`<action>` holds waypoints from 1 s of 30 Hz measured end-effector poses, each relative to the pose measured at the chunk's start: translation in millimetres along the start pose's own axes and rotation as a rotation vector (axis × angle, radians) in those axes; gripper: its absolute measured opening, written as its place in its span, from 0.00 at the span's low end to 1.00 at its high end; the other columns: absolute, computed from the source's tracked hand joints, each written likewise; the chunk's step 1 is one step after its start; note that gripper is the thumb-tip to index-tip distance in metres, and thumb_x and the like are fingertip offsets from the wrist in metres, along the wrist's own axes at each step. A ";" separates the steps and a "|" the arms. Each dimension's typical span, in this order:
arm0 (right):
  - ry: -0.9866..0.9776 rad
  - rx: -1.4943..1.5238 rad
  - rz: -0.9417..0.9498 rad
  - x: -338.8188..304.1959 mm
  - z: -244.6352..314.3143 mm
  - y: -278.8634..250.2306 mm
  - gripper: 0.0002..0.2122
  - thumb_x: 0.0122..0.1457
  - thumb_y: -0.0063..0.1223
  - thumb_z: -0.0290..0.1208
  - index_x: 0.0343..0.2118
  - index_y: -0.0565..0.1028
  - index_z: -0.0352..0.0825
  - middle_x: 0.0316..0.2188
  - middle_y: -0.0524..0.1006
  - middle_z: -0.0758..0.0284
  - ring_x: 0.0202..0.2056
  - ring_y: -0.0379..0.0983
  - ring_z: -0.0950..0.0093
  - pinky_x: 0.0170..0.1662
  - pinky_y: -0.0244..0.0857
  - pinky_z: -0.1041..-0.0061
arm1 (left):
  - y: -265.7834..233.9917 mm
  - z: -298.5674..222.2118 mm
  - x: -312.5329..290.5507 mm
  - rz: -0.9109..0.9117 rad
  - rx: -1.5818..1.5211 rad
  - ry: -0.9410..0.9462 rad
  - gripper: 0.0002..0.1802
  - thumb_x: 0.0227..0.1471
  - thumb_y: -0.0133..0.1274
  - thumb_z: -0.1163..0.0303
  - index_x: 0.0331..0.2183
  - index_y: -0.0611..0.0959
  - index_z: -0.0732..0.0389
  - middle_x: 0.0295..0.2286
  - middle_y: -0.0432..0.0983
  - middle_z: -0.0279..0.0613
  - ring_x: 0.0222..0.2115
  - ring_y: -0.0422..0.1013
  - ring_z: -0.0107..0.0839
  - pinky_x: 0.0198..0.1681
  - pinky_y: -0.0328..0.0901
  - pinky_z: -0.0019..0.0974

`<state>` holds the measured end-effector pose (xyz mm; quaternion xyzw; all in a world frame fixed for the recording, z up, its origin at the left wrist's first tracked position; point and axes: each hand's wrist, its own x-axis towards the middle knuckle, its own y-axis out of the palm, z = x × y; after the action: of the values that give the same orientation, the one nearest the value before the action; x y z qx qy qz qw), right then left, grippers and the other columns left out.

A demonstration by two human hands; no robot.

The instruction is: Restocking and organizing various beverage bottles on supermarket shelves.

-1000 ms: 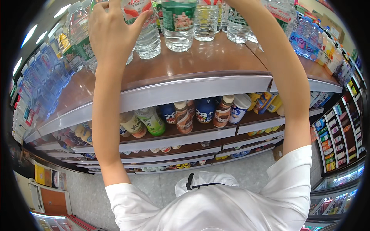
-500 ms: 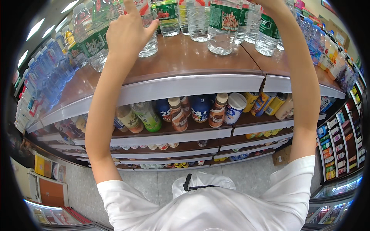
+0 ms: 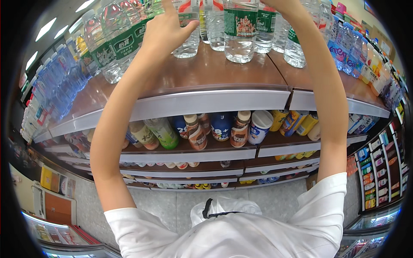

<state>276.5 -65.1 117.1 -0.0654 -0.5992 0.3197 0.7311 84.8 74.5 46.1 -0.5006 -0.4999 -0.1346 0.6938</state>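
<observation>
My left hand [image 3: 167,31] is raised over the top shelf, thumb spread and a finger stretched upward. It is beside a clear water bottle [image 3: 187,41] with a red and white label, and I see nothing in its grasp. At the upper edge of the picture my right hand [image 3: 279,5] is largely cut off, so its fingers are hidden. Nearest to it stand a green-labelled water bottle [image 3: 241,32] at the front and another green-labelled bottle [image 3: 264,30] just behind. Larger green-labelled bottles [image 3: 122,41] stand left of my left hand.
The brown top shelf [image 3: 223,75] has a white front rail [image 3: 211,99]. Blue-tinted bottles [image 3: 60,79] line its left end, and more bottles [image 3: 344,47] stand at the right. Below are brown drink bottles [image 3: 195,133] and a white-lidded tub [image 3: 260,127]. Another stocked rack [image 3: 380,167] is at far right.
My left hand has moved right, closer to the red-and-white-labelled bottle. My right hand has shifted slightly left and higher, further out of the picture. The view has moved a little.
</observation>
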 end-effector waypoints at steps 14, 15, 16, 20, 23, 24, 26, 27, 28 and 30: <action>-0.029 -0.118 -0.477 -39.6 22.2 -5.2 0.14 0.53 0.57 0.37 0.32 0.78 0.28 0.22 0.77 0.63 0.12 0.64 0.85 0.17 0.55 0.83 | -14.8 -13.5 -9.2 0.015 -0.032 -0.105 0.59 0.46 0.57 0.49 0.56 0.39 0.79 0.34 0.75 0.58 0.35 0.72 0.53 0.38 0.68 0.42; -0.144 -0.161 -0.533 -39.9 18.9 -5.3 0.11 0.53 0.56 0.34 0.29 0.78 0.30 0.16 0.73 0.69 0.12 0.58 0.91 0.15 0.46 0.86 | -20.5 -13.4 -9.5 0.035 -0.067 -0.095 0.59 0.45 0.57 0.47 0.56 0.42 0.79 0.35 0.75 0.58 0.36 0.72 0.53 0.38 0.68 0.43; -0.152 -0.146 -0.531 -41.3 16.7 -6.4 0.11 0.53 0.56 0.34 0.29 0.78 0.30 0.16 0.73 0.69 0.12 0.58 0.91 0.15 0.46 0.86 | -25.4 -11.6 -11.5 0.054 -0.103 -0.085 0.59 0.44 0.58 0.46 0.56 0.44 0.80 0.35 0.75 0.58 0.36 0.72 0.52 0.39 0.68 0.43; -0.195 0.028 -0.610 -53.7 -18.6 -25.3 0.12 0.54 0.56 0.34 0.37 0.76 0.31 0.27 0.77 0.66 0.25 0.71 0.83 0.27 0.62 0.83 | -52.5 -7.7 -30.4 -0.294 0.121 -0.090 0.48 0.42 0.61 0.47 0.52 0.60 0.71 0.31 0.75 0.52 0.32 0.74 0.42 0.35 0.69 0.40; -0.215 -0.012 -0.679 -62.1 -36.9 -67.4 0.10 0.58 0.53 0.30 0.40 0.77 0.32 0.33 0.80 0.68 0.32 0.74 0.85 0.34 0.67 0.87 | -70.2 41.4 -30.9 -0.442 0.373 -0.169 0.48 0.42 0.53 0.37 0.51 0.65 0.67 0.38 0.74 0.54 0.40 0.72 0.49 0.38 0.68 0.44; -0.253 -0.048 -0.720 -65.2 -45.8 -85.3 0.09 0.58 0.52 0.29 0.38 0.78 0.31 0.31 0.80 0.69 0.30 0.74 0.87 0.32 0.66 0.88 | -66.7 55.0 -27.8 -0.518 0.462 -0.141 0.47 0.43 0.52 0.36 0.48 0.67 0.69 0.36 0.74 0.56 0.36 0.74 0.50 0.34 0.70 0.46; -0.244 -0.063 -0.736 -64.2 -77.1 -114.0 0.10 0.58 0.53 0.31 0.38 0.78 0.30 0.31 0.80 0.68 0.30 0.74 0.86 0.32 0.66 0.88 | -63.0 67.8 -28.4 -0.482 0.534 -0.180 0.46 0.42 0.51 0.34 0.46 0.70 0.68 0.39 0.73 0.56 0.38 0.73 0.50 0.34 0.69 0.47; -0.143 -0.105 -0.744 -66.0 -99.4 -128.5 0.12 0.57 0.54 0.33 0.37 0.78 0.30 0.31 0.80 0.68 0.30 0.74 0.85 0.33 0.67 0.87 | -57.5 69.8 -27.5 -0.446 0.620 -0.221 0.45 0.41 0.51 0.32 0.43 0.73 0.67 0.41 0.71 0.56 0.39 0.72 0.50 0.35 0.69 0.48; -0.048 -0.140 -0.755 -66.7 -117.1 -139.7 0.13 0.56 0.55 0.36 0.37 0.78 0.30 0.32 0.80 0.68 0.30 0.74 0.84 0.33 0.67 0.87 | -56.1 70.0 -27.2 -0.448 0.593 -0.212 0.45 0.41 0.51 0.32 0.43 0.73 0.67 0.41 0.71 0.56 0.39 0.72 0.50 0.35 0.69 0.48; 0.082 -0.241 -0.678 -72.8 -147.9 -151.0 0.19 0.54 0.57 0.44 0.37 0.78 0.30 0.32 0.80 0.68 0.31 0.74 0.82 0.35 0.67 0.83 | -53.4 67.4 -26.9 -0.397 0.681 -0.249 0.47 0.39 0.51 0.31 0.43 0.73 0.68 0.40 0.72 0.55 0.38 0.73 0.51 0.35 0.69 0.49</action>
<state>465.4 -181.1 88.2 0.0387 -0.5903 -0.0169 0.8061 -2.0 97.3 53.6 -0.1489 -0.6828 -0.0312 0.7146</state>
